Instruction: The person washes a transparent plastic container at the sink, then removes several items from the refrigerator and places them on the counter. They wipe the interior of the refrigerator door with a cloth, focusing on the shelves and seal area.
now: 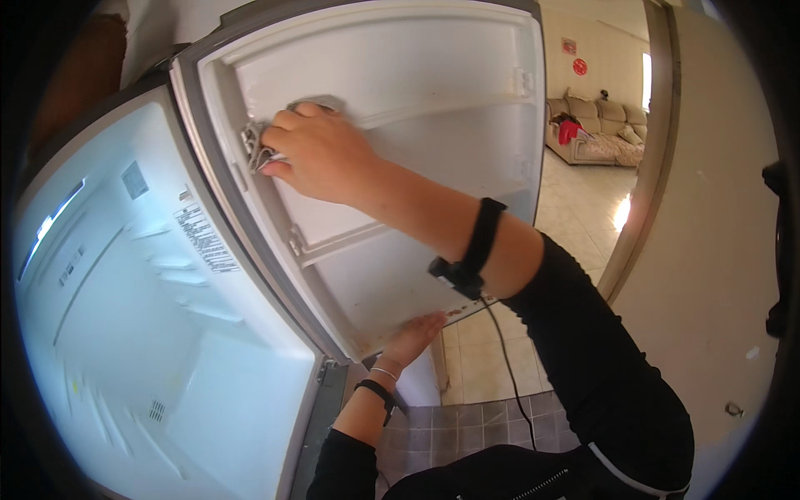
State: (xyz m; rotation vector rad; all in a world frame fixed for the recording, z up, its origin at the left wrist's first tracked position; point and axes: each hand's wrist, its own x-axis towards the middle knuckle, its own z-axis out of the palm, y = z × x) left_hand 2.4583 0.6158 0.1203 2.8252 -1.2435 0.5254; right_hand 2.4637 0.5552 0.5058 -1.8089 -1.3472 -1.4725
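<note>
My right hand grips a crumpled grey cloth and presses it on the inner side of an open refrigerator door, near its hinge-side edge. Part of the cloth also shows above my knuckles; the rest is hidden under the palm. Lower down, my left hand rests with its fingers together against the door's bottom edge and holds no visible object. Brown stains mark the door's lower edge beside those fingertips. A moulded ledge crosses the door liner below my right hand.
To the left stands the lit refrigerator compartment, with a printed label on its side wall. A cable hangs from my right forearm strap. A pale door is at the right; a sofa lies beyond the doorway.
</note>
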